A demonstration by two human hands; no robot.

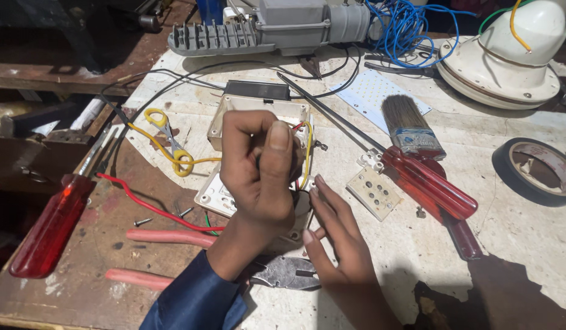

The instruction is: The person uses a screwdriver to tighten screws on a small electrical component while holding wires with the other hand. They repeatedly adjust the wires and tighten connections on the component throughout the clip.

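My left hand, in a blue sleeve, is closed in a fist around a thin dark tool that is mostly hidden. It works over a cream wall box and the white switch plate lying in front of it. Red, yellow and black wires run from the box down to the plate, just right of the fist. My right hand holds the plate's right edge, with its fingers stretched along the edge and its thumb at the lower corner. Pliers with pink handles lie under my left forearm.
A red-handled screwdriver lies at the left, and two more at the right beside a white socket piece and a paintbrush. Yellow scissors, a black tape roll, a grey lamp housing and blue wire surround the work.
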